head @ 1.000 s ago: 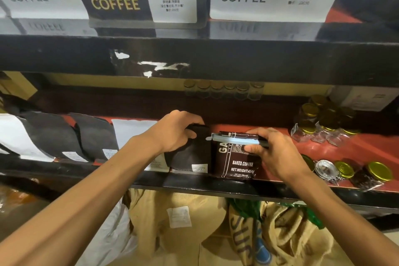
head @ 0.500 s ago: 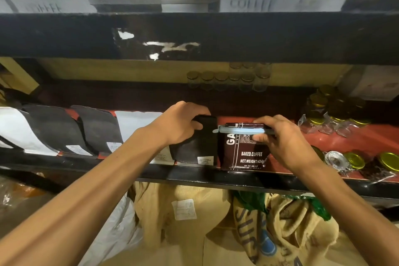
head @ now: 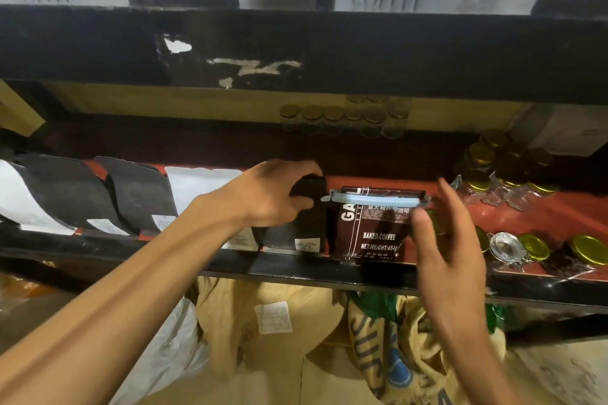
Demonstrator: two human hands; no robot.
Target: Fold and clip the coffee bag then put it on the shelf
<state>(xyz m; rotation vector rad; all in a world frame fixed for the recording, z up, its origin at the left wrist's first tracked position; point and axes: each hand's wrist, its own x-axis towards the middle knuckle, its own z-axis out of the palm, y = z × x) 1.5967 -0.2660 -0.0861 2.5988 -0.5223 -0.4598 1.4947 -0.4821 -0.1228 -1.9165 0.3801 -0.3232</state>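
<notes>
A dark brown coffee bag (head: 368, 230) printed "BAKED.COFFEE" stands upright on the red shelf (head: 543, 217), its folded top held by a light blue clip (head: 375, 199). My right hand (head: 450, 240) is just right of the bag, fingers spread, no longer holding it. My left hand (head: 276, 194) grips the top of a black bag (head: 302, 227) that stands directly left of the coffee bag, touching it.
More black and white bags (head: 131, 197) lean along the shelf's left part. Glass jars with gold lids (head: 533, 246) crowd the right side, and small jars (head: 332, 117) line the back. The black upper shelf (head: 329, 46) hangs close overhead. Burlap sacks (head: 378, 339) sit below.
My right hand has let go of the clipped coffee bag and drawn back with its fingers spread. The bag now stands alone on the shelf. My left hand stays on the black bag.
</notes>
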